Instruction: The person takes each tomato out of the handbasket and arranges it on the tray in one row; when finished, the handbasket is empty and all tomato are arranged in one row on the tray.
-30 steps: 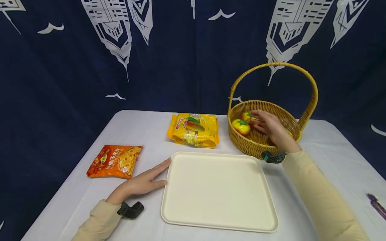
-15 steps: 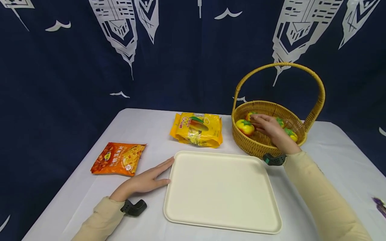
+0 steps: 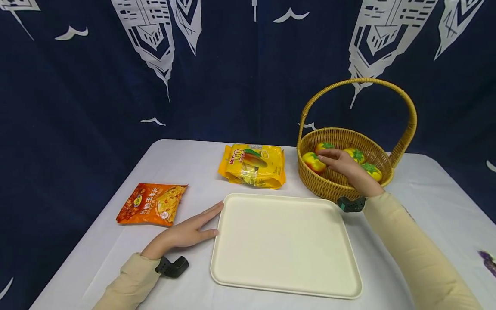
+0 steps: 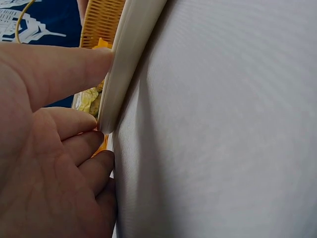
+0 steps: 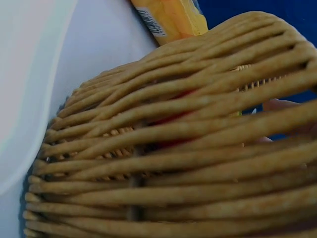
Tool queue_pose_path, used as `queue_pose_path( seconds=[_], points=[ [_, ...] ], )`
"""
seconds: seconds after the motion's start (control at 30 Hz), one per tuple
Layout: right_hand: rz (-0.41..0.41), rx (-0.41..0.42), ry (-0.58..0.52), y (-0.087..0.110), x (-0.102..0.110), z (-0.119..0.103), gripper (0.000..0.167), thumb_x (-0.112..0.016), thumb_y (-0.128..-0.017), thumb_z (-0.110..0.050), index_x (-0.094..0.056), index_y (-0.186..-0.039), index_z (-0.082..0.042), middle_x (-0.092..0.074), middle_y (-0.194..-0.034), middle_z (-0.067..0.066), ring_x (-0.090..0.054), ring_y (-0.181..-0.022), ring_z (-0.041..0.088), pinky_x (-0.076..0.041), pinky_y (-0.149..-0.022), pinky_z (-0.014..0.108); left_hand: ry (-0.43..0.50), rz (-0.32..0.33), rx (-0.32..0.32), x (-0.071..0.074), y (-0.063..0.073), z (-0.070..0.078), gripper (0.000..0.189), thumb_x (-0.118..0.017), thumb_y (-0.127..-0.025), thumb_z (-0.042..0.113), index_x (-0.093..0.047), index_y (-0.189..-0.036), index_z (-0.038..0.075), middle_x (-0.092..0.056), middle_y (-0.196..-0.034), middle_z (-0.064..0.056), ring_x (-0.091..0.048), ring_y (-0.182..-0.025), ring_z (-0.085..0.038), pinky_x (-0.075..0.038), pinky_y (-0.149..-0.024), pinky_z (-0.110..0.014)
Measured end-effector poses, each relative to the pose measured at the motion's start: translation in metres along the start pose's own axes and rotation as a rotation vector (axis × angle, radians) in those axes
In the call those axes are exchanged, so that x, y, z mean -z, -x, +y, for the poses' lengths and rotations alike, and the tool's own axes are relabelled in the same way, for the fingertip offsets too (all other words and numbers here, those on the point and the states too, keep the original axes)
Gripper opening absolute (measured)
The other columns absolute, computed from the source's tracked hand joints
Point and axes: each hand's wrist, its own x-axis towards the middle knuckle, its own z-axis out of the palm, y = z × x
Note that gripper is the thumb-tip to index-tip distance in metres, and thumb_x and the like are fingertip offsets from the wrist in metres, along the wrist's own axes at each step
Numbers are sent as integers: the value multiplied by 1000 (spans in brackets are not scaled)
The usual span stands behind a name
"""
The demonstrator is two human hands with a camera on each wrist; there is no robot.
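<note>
My left hand point(image 3: 184, 232) lies by the left side of a cream rectangular tray point(image 3: 286, 245). Its fingers are extended, and thumb and fingertips meet the tray's rim in the left wrist view. My right hand point(image 3: 345, 165) reaches inside a wicker basket point(image 3: 323, 188) with a tall handle. Its fingertips are right at a yellow-red fruit point(image 3: 312, 163) with a green leafy top, resembling a persimmon. Similar fruits point(image 3: 371, 172) lie around the hand. The right thumb is hidden in the head view, and in the right wrist view woven strands cover most of the hand.
A yellow snack bag point(image 3: 253, 165) with a mango picture lies left of the basket. Farther left is an orange chip bag point(image 3: 152, 204). A small purple item point(image 3: 488, 261) shows at the right edge. Behind the white table point(image 3: 193, 176) hangs a dark blue curtain point(image 3: 232, 86).
The right hand has shifted slightly within the basket, its fingertips lowering to the front-left fruit and uncovering fruits behind. My left hand keeps its place at the tray. The head view has shifted slightly.
</note>
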Motion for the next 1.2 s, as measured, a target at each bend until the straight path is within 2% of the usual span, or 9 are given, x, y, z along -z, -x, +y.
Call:
queue_pose_path(
  seconds=[0.13, 0.47, 0.63, 0.83, 1.03, 1.2],
  points=[
    [-28, 13, 69, 0, -2, 0, 61, -55, -95, -32, -35, -141, 4, -34, -140, 26, -31, -127, 39, -28, -104, 52, -5, -4, 9, 0, 0, -1, 69, -55, -96, 29, -17, -151, 11, -11, -155, -5, -11, -139, -22, -16, -109, -45],
    [-96, -21, 78, -6, -3, 2, 72, -58, -94, -31, -21, -145, 4, -34, -135, 29, -39, -116, 39, -46, -90, 47, 2, -5, 9, 1, -1, -2, 69, -55, -95, 29, -17, -151, 12, -11, -155, -3, -11, -139, -21, -17, -109, -44],
    [-86, -33, 85, -9, -4, 3, 72, -58, -94, -26, -19, -145, 6, -33, -135, 31, -38, -117, 42, -45, -91, 48, 10, -3, 10, 2, -2, -4, 69, -55, -95, 28, -17, -151, 14, -10, -155, 0, -11, -139, -17, -17, -110, -42],
    [-62, -27, 98, -9, -6, 3, 65, -58, -94, -22, -25, -143, 6, -39, -131, 31, -45, -112, 41, -50, -84, 41, 32, -9, 10, 0, 0, -3, 69, -55, -96, 28, -16, -151, 14, -9, -155, -1, -10, -139, -19, -16, -110, -43],
    [-57, -8, 23, -2, -4, -1, 65, -57, -95, -21, -24, -143, 7, -39, -131, 31, -48, -111, 41, -49, -85, 43, 43, -11, -6, -1, 0, -2, 68, -55, -96, 28, -17, -151, 13, -11, -155, -5, -11, -139, -23, -16, -109, -47],
    [9, 19, 8, 5, 3, -8, 66, -58, -94, -23, -25, -144, 5, -38, -131, 30, -56, -103, 36, -49, -85, 39, 20, -13, 3, 2, -2, -3, 69, -54, -96, 29, -16, -151, 13, -9, -155, -4, -10, -139, -22, -16, -109, -45]
  ],
)
